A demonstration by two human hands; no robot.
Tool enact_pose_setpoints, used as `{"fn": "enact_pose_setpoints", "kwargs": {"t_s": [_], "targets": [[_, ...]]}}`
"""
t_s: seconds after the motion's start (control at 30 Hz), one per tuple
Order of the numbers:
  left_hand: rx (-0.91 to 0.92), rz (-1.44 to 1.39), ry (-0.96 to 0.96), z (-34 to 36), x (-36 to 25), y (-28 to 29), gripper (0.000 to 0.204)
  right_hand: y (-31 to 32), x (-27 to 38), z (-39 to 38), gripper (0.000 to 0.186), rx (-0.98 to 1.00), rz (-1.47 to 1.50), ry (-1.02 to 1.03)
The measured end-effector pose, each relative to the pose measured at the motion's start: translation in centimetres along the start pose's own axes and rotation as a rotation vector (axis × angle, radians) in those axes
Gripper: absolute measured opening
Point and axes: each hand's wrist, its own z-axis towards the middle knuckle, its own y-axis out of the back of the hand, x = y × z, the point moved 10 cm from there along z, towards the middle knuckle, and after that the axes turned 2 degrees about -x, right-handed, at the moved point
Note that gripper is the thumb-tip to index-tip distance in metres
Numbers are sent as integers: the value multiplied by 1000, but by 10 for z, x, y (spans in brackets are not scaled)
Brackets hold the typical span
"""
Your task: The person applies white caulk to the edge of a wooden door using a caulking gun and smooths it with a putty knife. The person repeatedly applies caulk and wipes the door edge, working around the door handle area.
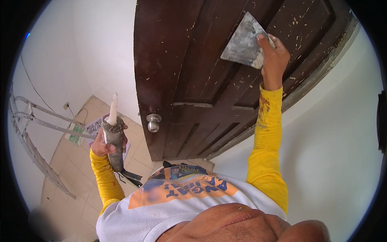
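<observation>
Scraper [242,43] lies just left of the right grip [275,58], broad edge outermost, long axis running out from thumb to upper left, in front of the brown door [167,60]; contact, can't tell! That right grip is closed on the narrow end, clearly the nearer hand, its yellow-sleeved arm [266,141] raised. Well below and left, the left grip [100,146] wraps a grey tube [115,141], pale nozzle [113,108] upward.

Door [169,60] runs off the top edge. Left hand [105,147] is partly behind the grey tube [115,141]. That dark blob [42,224] down left? Too blurry, no clue.
</observation>
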Motion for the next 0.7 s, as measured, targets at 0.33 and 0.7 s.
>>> {"fn": "enact_pose_setpoints", "kwargs": {"t_s": [0.33,0.7], "targets": [[-20,0,4,4,-13,7,94,-12,22,-31,19,-19,-230,162],[-50,-26,21,2,-11,15,94,26,65,-25,29,-346,-311,389]]}}
